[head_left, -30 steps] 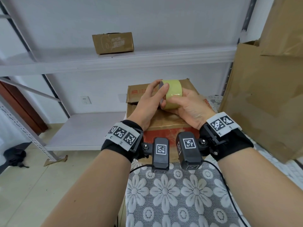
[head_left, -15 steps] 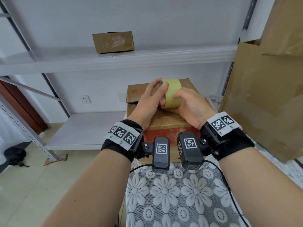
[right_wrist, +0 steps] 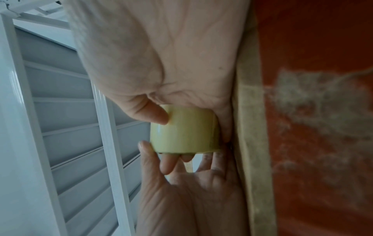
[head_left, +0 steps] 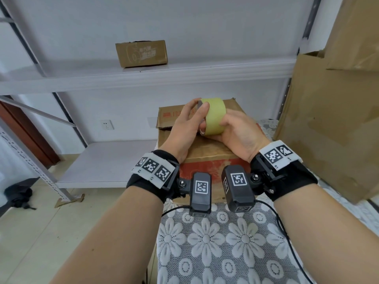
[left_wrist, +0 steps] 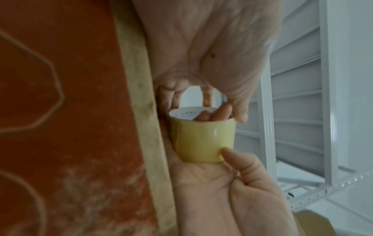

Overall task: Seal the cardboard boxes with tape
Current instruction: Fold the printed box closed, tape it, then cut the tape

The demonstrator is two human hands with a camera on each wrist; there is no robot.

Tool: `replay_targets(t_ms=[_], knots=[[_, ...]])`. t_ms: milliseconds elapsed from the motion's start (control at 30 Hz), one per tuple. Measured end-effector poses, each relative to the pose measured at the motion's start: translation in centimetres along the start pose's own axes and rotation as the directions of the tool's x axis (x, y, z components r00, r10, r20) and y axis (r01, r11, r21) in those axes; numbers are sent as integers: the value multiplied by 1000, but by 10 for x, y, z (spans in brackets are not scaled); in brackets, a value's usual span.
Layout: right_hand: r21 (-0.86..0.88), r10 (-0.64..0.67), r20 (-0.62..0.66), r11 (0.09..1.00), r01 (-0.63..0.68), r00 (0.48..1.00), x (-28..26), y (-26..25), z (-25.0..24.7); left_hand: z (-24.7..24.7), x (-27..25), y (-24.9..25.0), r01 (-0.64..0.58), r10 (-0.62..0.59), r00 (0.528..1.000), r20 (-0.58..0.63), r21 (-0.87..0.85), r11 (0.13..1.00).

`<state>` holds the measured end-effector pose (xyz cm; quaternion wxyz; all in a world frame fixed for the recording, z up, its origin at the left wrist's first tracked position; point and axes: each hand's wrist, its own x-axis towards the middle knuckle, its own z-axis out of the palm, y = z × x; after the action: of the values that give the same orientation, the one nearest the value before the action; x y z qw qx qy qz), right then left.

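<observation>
— Turning slightly between your hands, the tape roll now shows more of its yellow outer band than a second ago; it hasn't left its spot above the far part of the cardboard box.

— What are my hands doing with it?

— Your right hand has its grip curled round the roll, thumb on the outer band and fingers poking through the core. Your left hand pinches the roll's near rim, thumb on the band, fingertips at the edge of the core.

— So has any tape come free?

— No loose strip shows in any view. You look to be feeling for the tape's end, so sealing hasn't started; the box's top flap at the far left corner looks lifted and untaped.

— Anything else different from before?

— Your left thumb sits a little further over the band. Both wrists hover over the box's near edge as they did.
</observation>
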<state>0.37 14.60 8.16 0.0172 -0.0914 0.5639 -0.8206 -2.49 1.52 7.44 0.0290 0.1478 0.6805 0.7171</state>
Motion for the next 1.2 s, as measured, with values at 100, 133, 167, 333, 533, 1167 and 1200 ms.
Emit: replay_targets(t_ms=[100, 133, 167, 333, 533, 1167, 1200], knots=[[20, -16, 16, 1000, 15, 1000, 0, -5, 2, 2, -1, 8, -23, 23, 999, -28, 22, 1000], [35, -21, 24, 999, 20, 999, 0, -7, 2, 2, 0, 10, -27, 27, 999, -32, 23, 999], [51, -26, 36, 998, 24, 999, -1, -10, 2, 2, 0, 13, -29, 30, 999, -34, 26, 999], [43, -44, 68, 998, 41, 997, -12, -25, 6, 3, -12, 26, -55, 55, 998, -3, 8, 998], [-105, -34, 102, 993, 45, 994, -37, -32, 18, -1, -40, 36, -27, 31, 999, 20, -162, 986], [-189, 125, 227, 979, -82, 966, -110, 14, 38, -29, -122, -3, 154, 10, 943, 332, -463, 873], [-215, 147, 239, 972, -95, 960, -112, 16, 37, -32, -124, -6, 178, -16, 941, 337, -455, 872]])
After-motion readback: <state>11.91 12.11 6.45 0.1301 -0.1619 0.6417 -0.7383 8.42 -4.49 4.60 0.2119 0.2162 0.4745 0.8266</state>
